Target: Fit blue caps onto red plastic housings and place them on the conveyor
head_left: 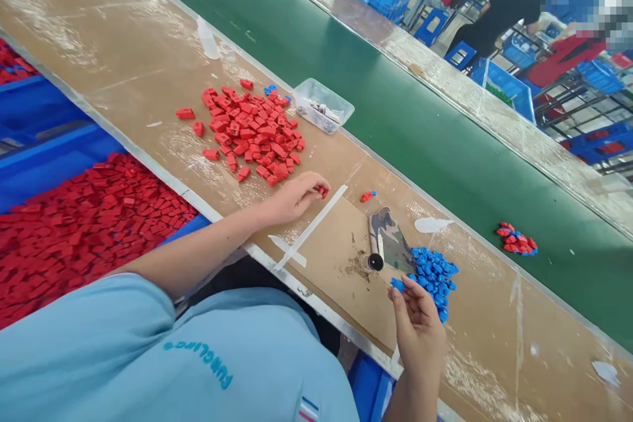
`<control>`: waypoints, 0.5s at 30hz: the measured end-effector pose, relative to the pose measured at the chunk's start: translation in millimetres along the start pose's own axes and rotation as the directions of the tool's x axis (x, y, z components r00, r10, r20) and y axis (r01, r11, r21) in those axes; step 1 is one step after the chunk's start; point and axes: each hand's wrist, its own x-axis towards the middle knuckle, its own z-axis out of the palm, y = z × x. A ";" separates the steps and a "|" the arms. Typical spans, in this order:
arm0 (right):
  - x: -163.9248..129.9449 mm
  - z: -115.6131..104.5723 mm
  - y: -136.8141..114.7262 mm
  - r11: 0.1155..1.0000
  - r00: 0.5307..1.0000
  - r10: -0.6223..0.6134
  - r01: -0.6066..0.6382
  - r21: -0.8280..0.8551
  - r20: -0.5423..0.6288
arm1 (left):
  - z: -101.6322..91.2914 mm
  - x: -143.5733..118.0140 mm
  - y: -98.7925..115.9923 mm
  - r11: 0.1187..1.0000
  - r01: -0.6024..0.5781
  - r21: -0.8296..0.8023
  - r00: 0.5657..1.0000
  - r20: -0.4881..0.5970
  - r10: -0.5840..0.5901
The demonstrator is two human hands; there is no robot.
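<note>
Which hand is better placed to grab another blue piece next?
The right hand, probably: it's beside the blue pile, though holding a blue piece; the left hand is near the red pile.

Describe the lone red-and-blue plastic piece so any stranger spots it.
Find the brown tabletop beside the green belt. Between its white tape strip and the camouflage cloth lies the red-and-blue piece, two-coloured and alone, unlike the heaped red pieces.

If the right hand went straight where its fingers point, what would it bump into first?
Probably the round black-topped thing, just past the blue piece that the right hand holds, though depth is hard to judge.
</note>
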 end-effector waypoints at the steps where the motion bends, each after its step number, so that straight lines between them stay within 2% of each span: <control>1: 2.4 1.8 -1.8 0.998 0.999 -0.046 0.046 -0.051 -0.001 | 10.8 -8.9 8.1 0.996 0.013 -0.089 1.000 0.029 -0.010; 3: 7.9 4.7 -6.7 0.973 0.990 -0.141 0.142 -0.180 0.020 | 32.9 -24.7 21.2 0.949 0.108 -0.297 0.991 0.112 -0.078; 6: 15.7 8.1 -14.8 0.894 0.958 -0.278 0.287 -0.344 0.077 | 61.3 -40.3 34.0 0.743 0.350 -0.571 0.928 0.318 -0.192; 8: 19.9 10.0 -18.0 0.826 0.921 -0.369 0.386 -0.411 0.124 | 73.8 -44.5 39.0 0.607 0.464 -0.645 0.877 0.431 -0.213; 9: 21.6 10.9 -18.7 0.792 0.901 -0.407 0.429 -0.435 0.148 | 78.0 -45.2 40.6 0.569 0.497 -0.655 0.860 0.461 -0.219; 11: 24.2 12.2 -18.4 0.735 0.870 -0.458 0.486 -0.473 0.182 | 83.2 -45.1 42.7 0.554 0.520 -0.650 0.848 0.469 -0.246; 15: 26.5 13.4 -15.8 0.673 0.833 -0.512 0.542 -0.504 0.212 | 88.1 -45.0 44.6 0.551 0.515 -0.656 0.857 0.413 -0.309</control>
